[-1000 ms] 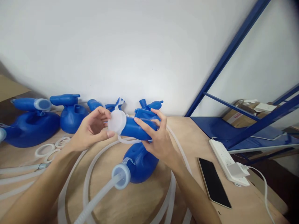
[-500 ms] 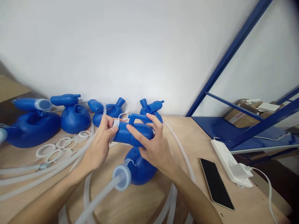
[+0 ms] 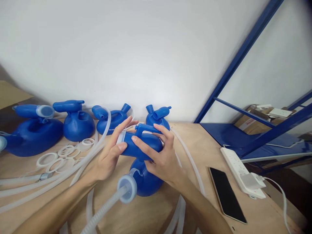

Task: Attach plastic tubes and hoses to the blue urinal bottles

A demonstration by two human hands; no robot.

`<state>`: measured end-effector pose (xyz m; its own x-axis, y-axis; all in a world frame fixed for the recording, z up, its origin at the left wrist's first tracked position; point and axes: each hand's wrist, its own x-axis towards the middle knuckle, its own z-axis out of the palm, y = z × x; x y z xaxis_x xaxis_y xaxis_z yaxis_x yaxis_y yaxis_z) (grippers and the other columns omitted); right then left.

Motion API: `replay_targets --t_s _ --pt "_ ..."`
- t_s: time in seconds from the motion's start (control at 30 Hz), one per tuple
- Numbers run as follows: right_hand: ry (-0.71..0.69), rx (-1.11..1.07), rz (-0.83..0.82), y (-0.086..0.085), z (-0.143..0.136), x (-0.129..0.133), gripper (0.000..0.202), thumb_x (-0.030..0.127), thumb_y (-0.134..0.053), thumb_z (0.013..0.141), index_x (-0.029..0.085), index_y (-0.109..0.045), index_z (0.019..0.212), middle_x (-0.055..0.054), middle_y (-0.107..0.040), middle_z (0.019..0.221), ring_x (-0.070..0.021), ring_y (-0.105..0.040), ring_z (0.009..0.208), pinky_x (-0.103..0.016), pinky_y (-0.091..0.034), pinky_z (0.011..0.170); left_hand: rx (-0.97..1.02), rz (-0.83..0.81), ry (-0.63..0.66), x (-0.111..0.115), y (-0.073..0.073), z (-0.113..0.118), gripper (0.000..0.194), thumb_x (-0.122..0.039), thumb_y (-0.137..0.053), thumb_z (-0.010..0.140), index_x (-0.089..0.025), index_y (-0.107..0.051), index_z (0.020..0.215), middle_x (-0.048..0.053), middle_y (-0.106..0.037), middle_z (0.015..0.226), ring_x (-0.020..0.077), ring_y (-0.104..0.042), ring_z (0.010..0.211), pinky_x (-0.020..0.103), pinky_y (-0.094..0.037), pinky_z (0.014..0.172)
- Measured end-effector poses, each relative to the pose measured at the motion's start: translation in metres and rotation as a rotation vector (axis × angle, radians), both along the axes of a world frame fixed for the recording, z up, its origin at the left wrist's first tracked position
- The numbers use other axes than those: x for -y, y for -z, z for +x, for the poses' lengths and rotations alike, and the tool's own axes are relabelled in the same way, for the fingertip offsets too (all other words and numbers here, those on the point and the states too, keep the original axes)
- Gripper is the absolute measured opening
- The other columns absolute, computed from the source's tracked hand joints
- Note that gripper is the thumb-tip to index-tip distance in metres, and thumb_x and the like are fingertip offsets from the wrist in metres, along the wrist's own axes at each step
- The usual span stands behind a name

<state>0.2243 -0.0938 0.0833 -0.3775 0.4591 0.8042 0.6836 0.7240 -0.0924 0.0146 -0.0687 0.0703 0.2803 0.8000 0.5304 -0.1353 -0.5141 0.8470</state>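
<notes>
A blue plastic urinal bottle (image 3: pixel 143 143) with a moulded handle is held sideways above the table. My right hand (image 3: pixel 164 156) grips its right end, with the index finger along the body and other fingers by the handle. My left hand (image 3: pixel 110 152) cups the left end around a translucent white cap (image 3: pixel 121 137); its thumb lies on the front and its fingers stretch out behind. Below stands another blue urinal bottle (image 3: pixel 149 180), partly hidden by my right hand. Its translucent cap (image 3: pixel 127 188) carries a ribbed hose (image 3: pixel 104 213) that runs toward me.
Several blue urinal bottles (image 3: pixel 79 125) line the wall. White rings (image 3: pixel 47 160) and clear hoses (image 3: pixel 60 182) lie at left. On the right are a phone (image 3: pixel 226 195), a power strip (image 3: pixel 240 172) with a charger, and a blue metal rack (image 3: pixel 219 136). A cardboard box (image 3: pixel 14 94) stands far left.
My left fingers have gone from pinching the cap's edge to reaching out around it, with the palm nearer the end. The held bottle has dropped slightly; my right hand keeps its grip.
</notes>
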Motion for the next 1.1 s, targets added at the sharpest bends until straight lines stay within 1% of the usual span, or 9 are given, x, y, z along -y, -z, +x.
replay_targets --t_s 0.13,0.27,0.47,0.57,0.63,0.73,0.9,1.0,1.1 --pt "-0.039 0.004 -0.065 -0.001 0.005 -0.005 0.074 0.005 -0.065 0.082 0.041 -0.058 0.145 -0.007 -0.024 0.157 -0.0336 -0.053 0.141 -0.051 -0.062 0.107 -0.062 0.063 -0.002 -0.007 0.004 -0.002 0.064 -0.052 -0.051 0.104 -0.038 -0.036 0.164 0.008 -0.044 0.167 0.0362 -0.048 0.150 0.056 -0.047 0.119" --pt "-0.029 0.024 -0.159 0.002 0.005 -0.013 0.081 0.003 -0.062 0.083 0.042 -0.049 0.153 -0.007 -0.022 0.161 -0.0276 -0.062 0.132 -0.050 -0.061 0.110 -0.209 0.068 -0.086 -0.017 -0.006 -0.010 0.073 -0.048 -0.057 0.101 -0.030 -0.032 0.167 0.011 -0.052 0.161 0.0349 -0.050 0.147 0.054 -0.040 0.124" --pt "0.008 0.050 -0.052 0.010 -0.005 -0.013 0.062 0.028 -0.071 0.096 0.036 -0.052 0.154 -0.014 -0.030 0.157 -0.0379 -0.061 0.135 -0.049 -0.064 0.104 -0.196 -0.116 -0.295 0.000 -0.024 0.001 0.057 -0.052 -0.053 0.102 -0.024 -0.057 0.152 0.009 -0.071 0.134 0.0324 -0.069 0.120 0.045 -0.057 0.103" --pt "-0.061 -0.003 0.019 0.013 -0.005 -0.012 0.076 0.034 -0.076 0.094 0.035 -0.041 0.162 -0.015 -0.030 0.157 -0.0361 -0.058 0.137 -0.049 -0.063 0.106 -0.179 0.093 -0.488 0.016 -0.021 0.014 0.049 -0.048 -0.051 0.105 -0.020 -0.064 0.144 0.008 -0.076 0.121 0.0278 -0.071 0.112 0.041 -0.057 0.101" --pt "-0.099 -0.012 0.048 0.014 -0.003 -0.012 0.097 0.035 -0.078 0.092 0.041 -0.019 0.169 -0.015 -0.030 0.158 -0.0352 -0.056 0.139 -0.051 -0.064 0.103 -0.174 0.295 -0.542 0.020 -0.016 0.016 0.045 -0.041 -0.049 0.106 -0.022 -0.065 0.145 0.007 -0.077 0.116 0.0248 -0.073 0.106 0.038 -0.058 0.096" --pt "-0.132 -0.035 0.038 0.013 -0.001 -0.013 0.116 0.039 -0.077 0.091 0.039 0.007 0.170 -0.017 -0.035 0.153 -0.0356 -0.052 0.141 -0.053 -0.066 0.097 -0.184 0.546 -0.538 0.016 -0.008 0.008 0.049 -0.034 -0.048 0.106 -0.028 -0.058 0.153 0.005 -0.077 0.121 0.0230 -0.075 0.100 0.037 -0.059 0.094" --pt "-0.133 -0.013 -0.038 0.009 -0.001 -0.011 0.118 0.043 -0.076 0.089 0.031 0.009 0.170 -0.018 -0.036 0.151 -0.0343 -0.056 0.136 -0.052 -0.066 0.096 -0.259 0.648 -0.464 0.005 -0.004 -0.008 0.056 -0.037 -0.046 0.104 -0.028 -0.049 0.160 0.008 -0.076 0.129 0.0266 -0.075 0.105 0.039 -0.061 0.094" --pt "-0.102 -0.015 -0.055 0.010 -0.002 -0.012 0.118 0.038 -0.077 0.088 0.032 0.008 0.170 -0.018 -0.035 0.153 -0.0329 -0.060 0.133 -0.051 -0.066 0.098 -0.250 0.605 -0.451 0.005 -0.010 -0.006 0.056 -0.040 -0.047 0.105 -0.025 -0.049 0.159 0.009 -0.077 0.127 0.0273 -0.076 0.107 0.039 -0.061 0.095" --pt "-0.032 -0.024 -0.013 0.015 -0.003 -0.015 0.112 0.035 -0.075 0.091 0.033 0.005 0.170 -0.018 -0.034 0.154 -0.0321 -0.063 0.129 -0.052 -0.065 0.100 -0.261 0.330 -0.431 0.011 -0.022 0.004 0.056 -0.043 -0.050 0.105 -0.022 -0.050 0.157 0.010 -0.074 0.132 0.0306 -0.071 0.120 0.044 -0.057 0.104"
